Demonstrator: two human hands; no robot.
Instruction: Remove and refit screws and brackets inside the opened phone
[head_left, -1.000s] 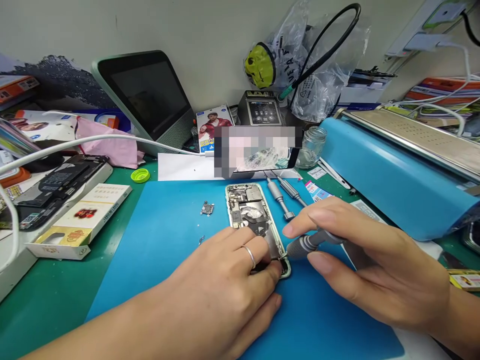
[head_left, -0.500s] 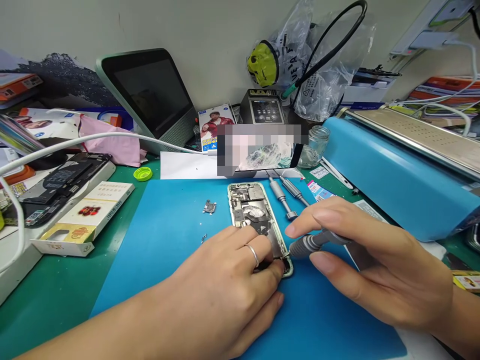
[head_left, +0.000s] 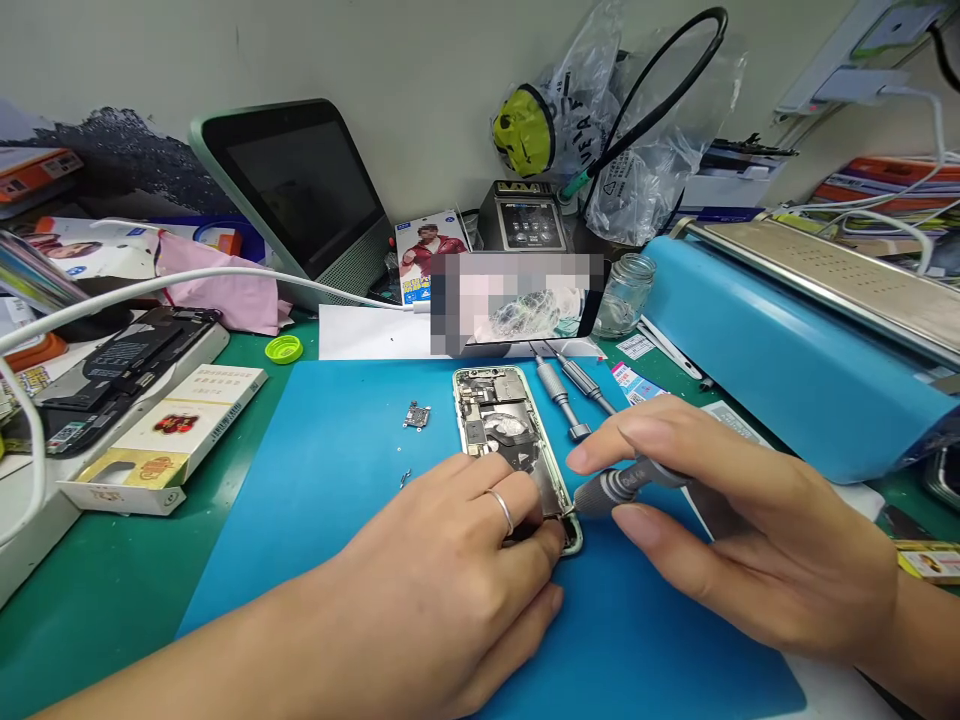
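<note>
Opened phone [head_left: 504, 425] at frame centre, flat on a blue mat [head_left: 315, 480], far end pointing up the frame. Left hand [head_left: 442, 580] comes in from lower left and lies over the phone's near end, fingers pressed together and bearing down, thumb against the bottom corner. Right hand [head_left: 750, 530], from lower right, pinches a grey screwdriver [head_left: 619, 485] between thumb and forefinger, tip touching the phone's lower right corner, just beside the left thumb. Two spare screwdrivers [head_left: 570, 390] just right of the phone; a small loose part [head_left: 415, 415] to its left. Green tabletop [head_left: 112, 590] around the mat. Carton [head_left: 165, 440] at left, dark screen [head_left: 300, 195] upper left, blue machine [head_left: 787, 340] at right, pale wall behind.
</note>
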